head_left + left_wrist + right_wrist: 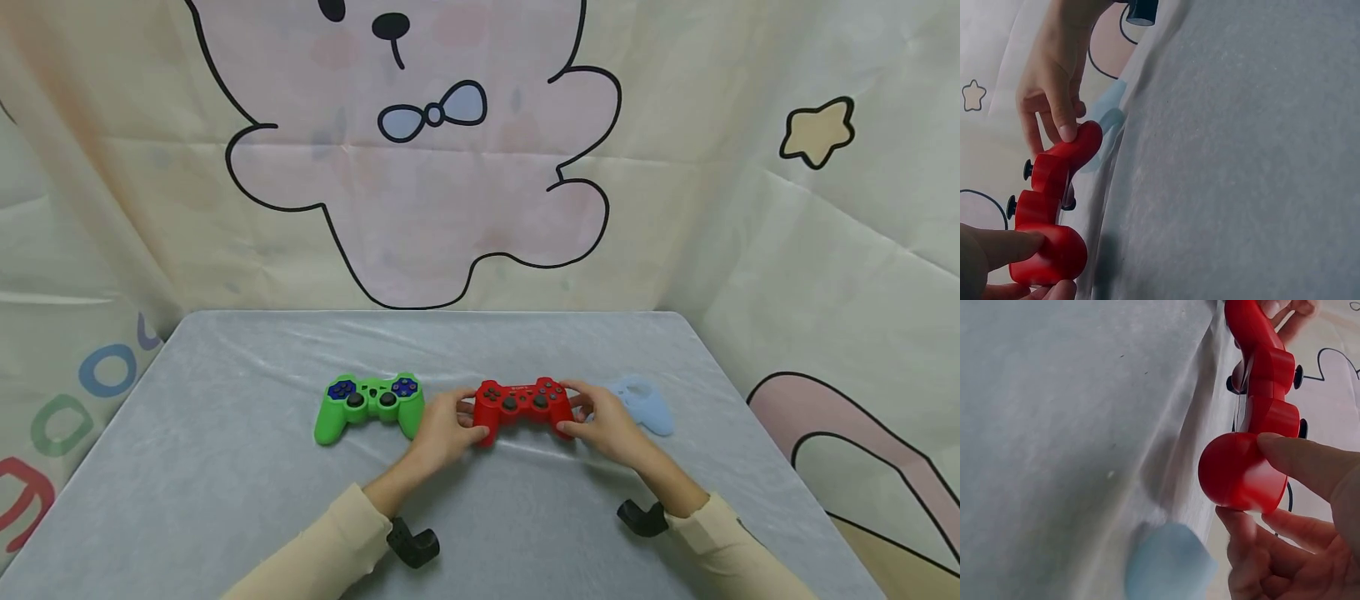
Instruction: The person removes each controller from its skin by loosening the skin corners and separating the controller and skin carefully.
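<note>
A red game controller (522, 405) with black thumbsticks is held between both hands, its button face turned up. My left hand (441, 429) grips the left handle, thumb on top and fingers beneath. On the other handle, my right hand (609, 423) pinches with the thumb above and the fingers below. In the right wrist view the rounded end of the red controller (1244, 472) shows between thumb and fingertips, above the cloth. The left wrist view shows the red controller (1054, 250) from its handle end, with the right hand (1054, 87) at the far end.
A green controller (369, 406) with blue button areas lies just left of my left hand. Behind my right hand lies a light blue controller-shaped piece (647, 403), partly hidden. Grey cloth (247, 500) covers the table, and a printed curtain (697, 150) hangs behind it.
</note>
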Demonstrator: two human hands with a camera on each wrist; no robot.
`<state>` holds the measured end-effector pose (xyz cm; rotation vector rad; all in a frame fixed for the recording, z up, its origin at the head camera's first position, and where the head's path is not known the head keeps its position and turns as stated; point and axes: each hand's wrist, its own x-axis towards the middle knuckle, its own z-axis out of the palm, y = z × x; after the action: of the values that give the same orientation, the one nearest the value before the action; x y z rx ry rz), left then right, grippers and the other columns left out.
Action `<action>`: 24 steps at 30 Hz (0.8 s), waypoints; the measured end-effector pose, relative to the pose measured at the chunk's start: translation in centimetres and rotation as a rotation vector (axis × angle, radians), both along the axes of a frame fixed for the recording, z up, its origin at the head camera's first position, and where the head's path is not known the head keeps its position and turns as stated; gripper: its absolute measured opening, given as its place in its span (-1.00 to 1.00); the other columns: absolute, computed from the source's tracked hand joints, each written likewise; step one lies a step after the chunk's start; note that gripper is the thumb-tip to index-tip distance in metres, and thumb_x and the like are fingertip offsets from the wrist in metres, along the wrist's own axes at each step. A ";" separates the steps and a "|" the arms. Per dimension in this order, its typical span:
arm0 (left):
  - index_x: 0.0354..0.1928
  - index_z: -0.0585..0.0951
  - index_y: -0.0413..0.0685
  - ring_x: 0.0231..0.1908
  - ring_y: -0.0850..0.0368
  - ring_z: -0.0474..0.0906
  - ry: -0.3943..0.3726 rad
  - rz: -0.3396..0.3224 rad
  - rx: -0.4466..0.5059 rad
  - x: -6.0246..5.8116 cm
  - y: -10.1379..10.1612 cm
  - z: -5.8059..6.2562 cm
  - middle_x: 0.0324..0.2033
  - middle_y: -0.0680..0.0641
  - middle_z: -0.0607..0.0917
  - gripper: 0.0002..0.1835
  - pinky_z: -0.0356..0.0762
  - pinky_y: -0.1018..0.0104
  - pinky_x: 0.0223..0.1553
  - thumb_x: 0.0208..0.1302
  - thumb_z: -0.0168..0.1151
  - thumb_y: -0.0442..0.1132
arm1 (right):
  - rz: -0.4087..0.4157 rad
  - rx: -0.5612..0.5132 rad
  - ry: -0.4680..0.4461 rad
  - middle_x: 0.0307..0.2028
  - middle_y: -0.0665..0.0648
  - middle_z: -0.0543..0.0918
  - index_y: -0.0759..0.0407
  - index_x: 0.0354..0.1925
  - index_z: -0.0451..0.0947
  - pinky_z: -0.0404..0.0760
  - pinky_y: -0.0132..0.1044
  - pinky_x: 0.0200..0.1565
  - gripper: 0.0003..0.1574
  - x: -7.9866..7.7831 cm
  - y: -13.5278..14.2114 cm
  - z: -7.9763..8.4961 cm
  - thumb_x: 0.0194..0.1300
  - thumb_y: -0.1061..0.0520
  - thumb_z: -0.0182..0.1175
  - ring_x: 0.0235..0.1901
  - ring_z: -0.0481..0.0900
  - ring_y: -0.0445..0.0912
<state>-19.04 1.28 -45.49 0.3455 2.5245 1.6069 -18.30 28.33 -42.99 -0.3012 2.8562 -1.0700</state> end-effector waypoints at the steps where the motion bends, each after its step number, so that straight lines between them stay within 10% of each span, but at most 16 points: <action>1: 0.25 0.53 -0.37 -0.22 -0.02 0.76 -0.003 -0.005 0.009 0.1 0.1 -0.1 -0.11 -0.31 0.76 -0.35 0.70 0.25 -0.22 0.05 0.47 -0.45 | 0.002 0.007 0.002 -0.03 0.34 0.73 0.29 0.36 0.42 0.42 -0.38 -0.44 -0.20 0.1 0.1 0.0 0.19 0.20 0.45 -0.33 0.48 -0.08; 24: 0.22 0.56 -0.27 -0.24 0.06 0.73 0.061 -0.020 -0.074 1.1 0.1 -1.1 -0.10 -0.23 0.76 -0.44 0.67 0.29 -0.22 0.13 0.44 -0.37 | 0.021 0.182 0.080 0.02 0.24 0.72 0.24 0.30 0.48 0.45 -0.38 -0.48 -0.35 1.1 0.8 -0.2 0.33 0.05 0.35 -0.38 0.51 -0.17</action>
<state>-17.91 1.43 -46.58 0.4156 2.6089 1.5133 -17.19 29.18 -43.17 -0.3663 2.9862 -0.8044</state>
